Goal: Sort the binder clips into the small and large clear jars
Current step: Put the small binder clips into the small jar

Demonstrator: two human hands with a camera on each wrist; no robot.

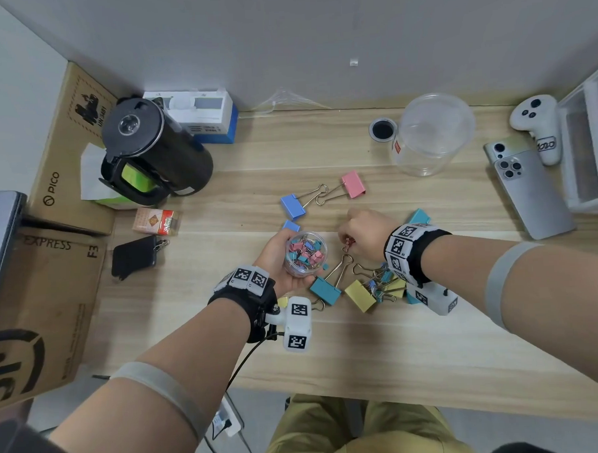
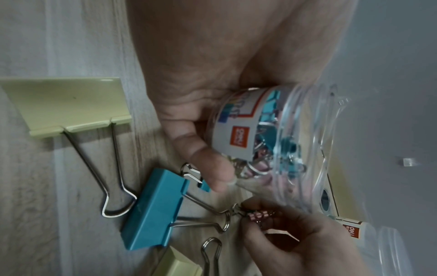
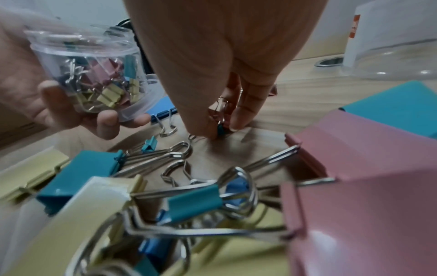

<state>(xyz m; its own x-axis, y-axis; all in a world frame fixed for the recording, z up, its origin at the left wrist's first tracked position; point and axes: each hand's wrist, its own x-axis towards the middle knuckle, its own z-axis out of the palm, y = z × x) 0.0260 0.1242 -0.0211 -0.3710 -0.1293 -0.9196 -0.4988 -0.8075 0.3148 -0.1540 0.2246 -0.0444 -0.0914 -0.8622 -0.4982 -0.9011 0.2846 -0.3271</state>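
Head view shows my left hand holding the small jar (full of little clips) just above the table, while my right hand pinches small clips beside it, the big jar well behind.

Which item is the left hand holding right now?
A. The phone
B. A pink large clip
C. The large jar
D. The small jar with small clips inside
D. The left hand grips the small jar, part-filled with small clips, above the table, while the large jar stands empty at the far side of it.
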